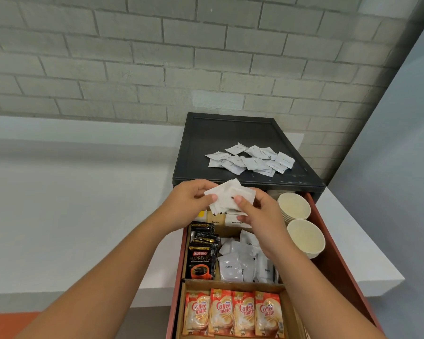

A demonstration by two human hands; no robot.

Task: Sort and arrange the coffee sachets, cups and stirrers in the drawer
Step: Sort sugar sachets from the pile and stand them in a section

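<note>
Below both hands (192, 200) (260, 211), sachets (201, 259) read "Kopiko Supremo".

The white packets (230, 199) you hold look like matt paper, a bit crinkled. At 6 o'clock in the drawer (333, 253), the orange packs (233, 311) shine like glossy plastic; so do the black packs (202, 253) at 9 o'clock. The cups (305, 237) at 3 o'clock look like smooth matt paper. The dividers (230, 283) are plain brown card. The black top (218, 135) at 12 o'clock is dull plastic.
</note>
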